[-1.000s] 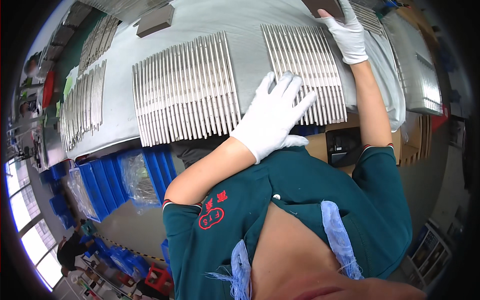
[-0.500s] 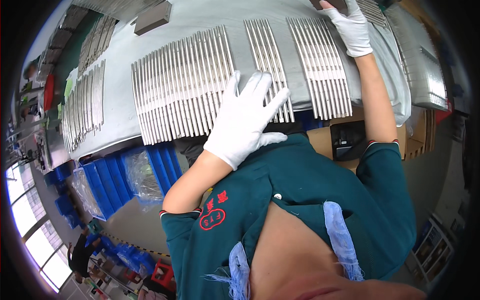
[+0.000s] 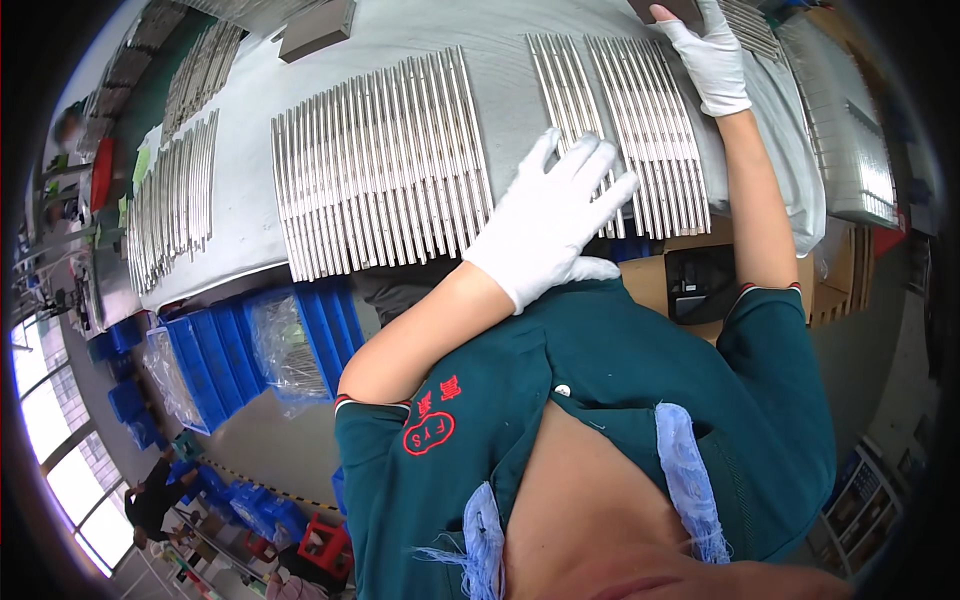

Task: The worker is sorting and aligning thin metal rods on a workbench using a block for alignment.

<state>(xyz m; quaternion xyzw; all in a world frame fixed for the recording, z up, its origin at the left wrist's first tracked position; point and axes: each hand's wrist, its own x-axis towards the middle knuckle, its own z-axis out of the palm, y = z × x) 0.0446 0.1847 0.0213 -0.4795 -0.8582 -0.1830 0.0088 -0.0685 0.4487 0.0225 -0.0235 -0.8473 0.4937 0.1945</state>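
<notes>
My left hand (image 3: 555, 220), in a white glove, lies with fingers spread across the near part of a narrow group of slim metal rods (image 3: 568, 90). The glove hides some of their near ends. Close on the right of that group is a wider row of similar rods (image 3: 655, 140). At the far right, my gloved right hand (image 3: 712, 65) is closed on a grey-brown block (image 3: 672, 10), which the upper picture edge partly cuts off. The thumb tip pokes out bare from the glove. To the left, a broad row of rods (image 3: 380, 165) lies side by side.
A second grey-brown block (image 3: 317, 30) sits at the table's far side. More rods (image 3: 175, 200) lie at the left end of the grey-covered table (image 3: 510, 110). Blue crates (image 3: 210, 360) stand below the near edge; a stack of clear plastic trays (image 3: 840, 120) is at right.
My left hand has moved right, and the narrow group of rods has shifted right with it, closer to the right-hand row. My right hand stays on the block.
</notes>
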